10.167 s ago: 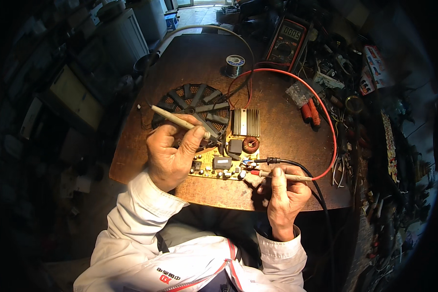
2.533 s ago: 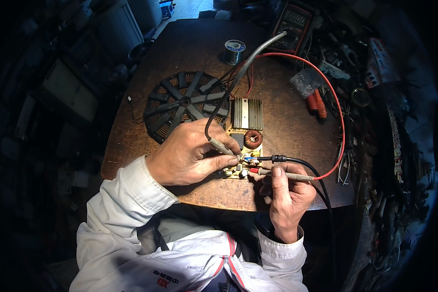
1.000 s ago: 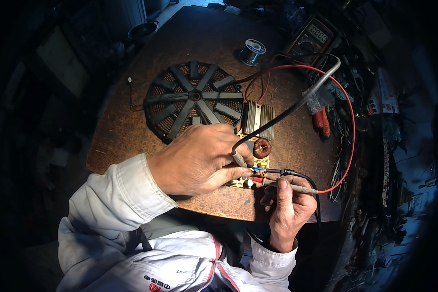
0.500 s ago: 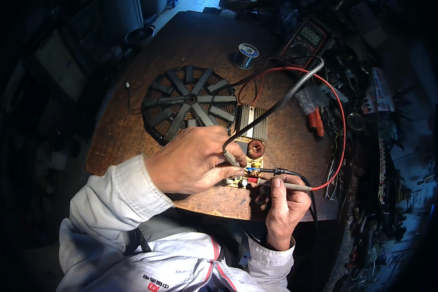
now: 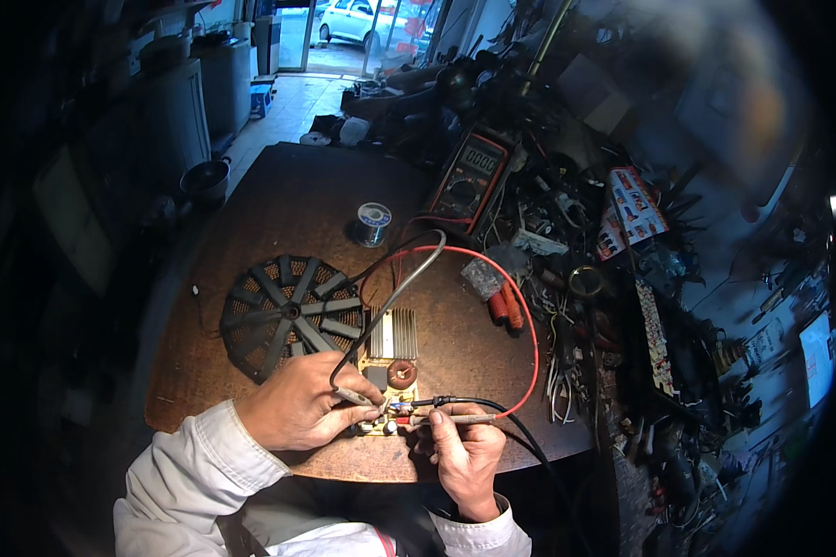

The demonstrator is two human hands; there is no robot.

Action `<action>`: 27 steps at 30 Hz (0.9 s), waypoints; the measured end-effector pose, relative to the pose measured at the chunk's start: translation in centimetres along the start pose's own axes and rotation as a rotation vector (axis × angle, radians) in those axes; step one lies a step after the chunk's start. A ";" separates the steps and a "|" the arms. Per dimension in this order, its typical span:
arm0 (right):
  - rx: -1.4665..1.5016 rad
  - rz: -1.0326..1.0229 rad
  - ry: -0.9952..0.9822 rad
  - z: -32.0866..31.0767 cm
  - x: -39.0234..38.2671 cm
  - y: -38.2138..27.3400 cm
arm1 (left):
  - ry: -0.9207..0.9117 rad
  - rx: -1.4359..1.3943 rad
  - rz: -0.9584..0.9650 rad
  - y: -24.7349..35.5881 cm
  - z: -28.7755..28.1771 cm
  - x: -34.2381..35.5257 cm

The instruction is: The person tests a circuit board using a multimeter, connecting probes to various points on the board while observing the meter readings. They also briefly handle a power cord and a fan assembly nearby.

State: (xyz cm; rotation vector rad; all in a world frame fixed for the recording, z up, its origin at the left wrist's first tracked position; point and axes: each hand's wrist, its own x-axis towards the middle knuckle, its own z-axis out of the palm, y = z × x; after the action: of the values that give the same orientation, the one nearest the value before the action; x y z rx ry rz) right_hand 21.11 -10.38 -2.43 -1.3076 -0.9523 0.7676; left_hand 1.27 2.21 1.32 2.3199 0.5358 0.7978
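My left hand (image 5: 293, 406) pinches a grey test probe (image 5: 351, 395) with a black lead, its end over the circuit board (image 5: 377, 429). From the right, my right hand (image 5: 464, 457) grips the other test probe (image 5: 471, 420), on a red lead, its tip at a red part near the board's edge. Both exact contact points are too small to make out. The board carries a finned heatsink (image 5: 395, 332) and a copper-wound ring coil (image 5: 402, 374). A black power cord (image 5: 520, 425) runs onto it between my hands. Beside my left hand lies a round induction coil (image 5: 293, 311) with black spokes.
Farther back on the wooden table (image 5: 279, 213) stand a solder spool (image 5: 373, 223) and a lit multimeter (image 5: 471, 174). Red-handled pliers (image 5: 505, 309) lie right of the red lead (image 5: 535, 343). Tools, wires and boards crowd the right side. A pan (image 5: 206, 176) stands beyond the far left edge.
My view has tilted up, so the table sits lower and a doorway with a car outside shows. Both hands keep their probes at the same part of the board.
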 end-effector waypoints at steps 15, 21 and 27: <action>-0.002 -0.013 0.022 0.0 -0.1 0.1 | -0.006 -0.025 0.008 0.0 -0.1 0.1; 0.093 -0.074 0.058 0.1 -0.6 0.2 | 0.097 -0.069 0.023 -0.3 -0.9 -0.3; 0.234 -0.206 0.303 0.1 -0.8 1.1 | 0.463 -0.522 -0.136 -0.5 -1.2 -1.0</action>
State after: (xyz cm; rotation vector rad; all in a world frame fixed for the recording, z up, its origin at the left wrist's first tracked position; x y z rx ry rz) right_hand 20.67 -10.93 -3.60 -1.0649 -0.7163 0.4878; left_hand -0.33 2.49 1.35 1.6090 0.5875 1.2471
